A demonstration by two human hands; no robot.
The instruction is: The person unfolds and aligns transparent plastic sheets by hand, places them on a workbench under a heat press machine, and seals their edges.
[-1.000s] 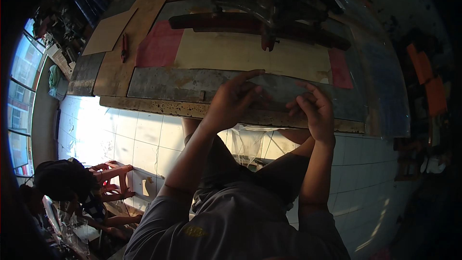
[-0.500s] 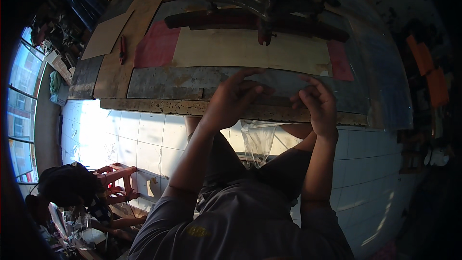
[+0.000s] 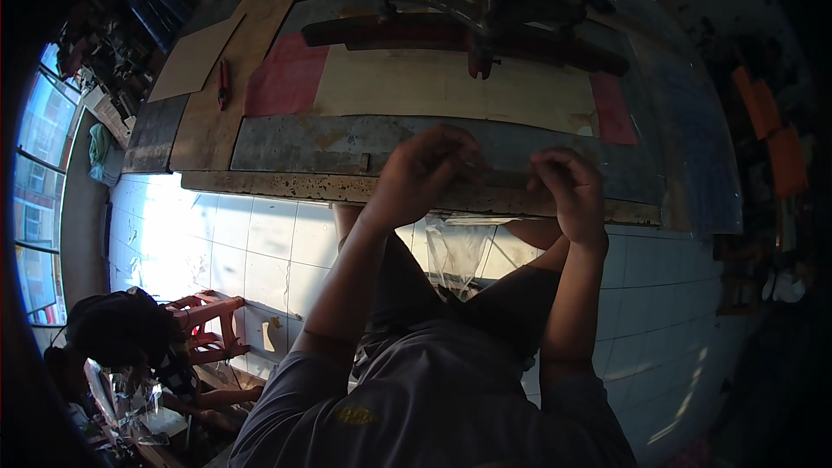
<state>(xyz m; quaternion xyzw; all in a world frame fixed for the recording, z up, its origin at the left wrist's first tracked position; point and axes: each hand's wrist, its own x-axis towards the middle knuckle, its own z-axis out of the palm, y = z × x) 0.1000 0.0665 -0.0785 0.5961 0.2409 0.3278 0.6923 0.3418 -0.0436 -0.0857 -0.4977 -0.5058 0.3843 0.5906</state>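
My left hand (image 3: 426,172) is above the near edge of the worktable, its fingers bent inward and the thumb drawn toward them. My right hand (image 3: 569,189) faces it a short way to the right, fingers curled with thumb and forefinger close together. Whatever may be between the fingertips of either hand is too dark or too small to make out. Below the hands, a clear plastic sheet or bag (image 3: 455,251) hangs from the table edge between my knees. Beyond them lies a long cream panel (image 3: 451,87) with pink-red pieces (image 3: 286,78) at both ends.
A dark red metal bar (image 3: 399,32) on a heavy press-like frame spans the cream panel. Red-handled cutter (image 3: 223,85) and brown cardboard (image 3: 195,56) lie at the left. Another person (image 3: 121,338) works at lower left beside a red stool (image 3: 208,325). Orange pieces (image 3: 784,156) hang at right.
The fingers of both hands have drawn in more tightly. Both hands stay over the table edge at nearly the same spot. The hanging plastic has shifted slightly left.
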